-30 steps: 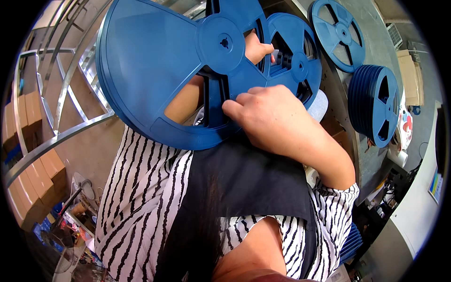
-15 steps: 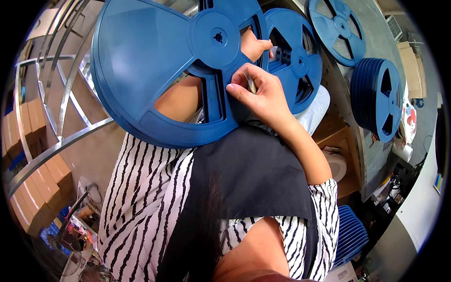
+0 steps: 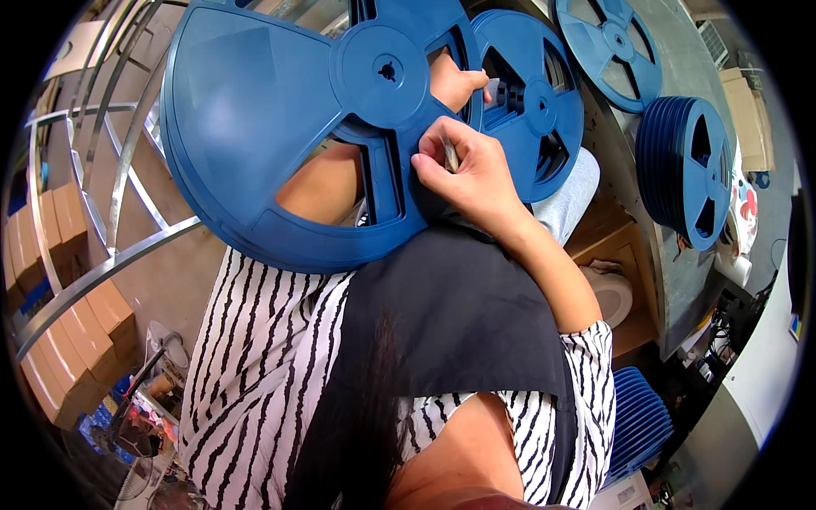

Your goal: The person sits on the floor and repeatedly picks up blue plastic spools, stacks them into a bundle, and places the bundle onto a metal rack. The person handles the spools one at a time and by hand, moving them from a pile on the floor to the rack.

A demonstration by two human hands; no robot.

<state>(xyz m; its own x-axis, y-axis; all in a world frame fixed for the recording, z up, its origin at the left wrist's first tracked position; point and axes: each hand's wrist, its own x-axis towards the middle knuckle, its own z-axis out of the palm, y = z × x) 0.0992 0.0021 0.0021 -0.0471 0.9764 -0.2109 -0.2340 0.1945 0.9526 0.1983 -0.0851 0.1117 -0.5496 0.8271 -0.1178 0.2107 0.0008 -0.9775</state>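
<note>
A large blue reel (image 3: 246,102) with wide cut-out windows rests tilted across my lap, and further flanges show behind its edge. My left forearm passes behind it, seen through the lower window. My left hand (image 3: 455,82) shows through the far right window, thumb and a fingertip close together at the rim; its other fingers are hidden. Against the reel's right edge, my right hand (image 3: 472,166) is closed in a pinch, with a thin greyish-brown thing (image 3: 450,155) showing between the fingers. Just beyond both hands stands a second blue reel (image 3: 531,102).
On the metal table (image 3: 680,289) at the right are a flat blue reel (image 3: 616,42) and an upright stack of blue reels (image 3: 688,170). A cardboard box (image 3: 642,263) holds a white roll below. Metal rails (image 3: 110,263) and brown cartons (image 3: 72,340) stand left.
The large reel has shifted slightly left in the picture. Both hands keep nearly the same positions at its right side, and the right fingers are curled a little tighter.
</note>
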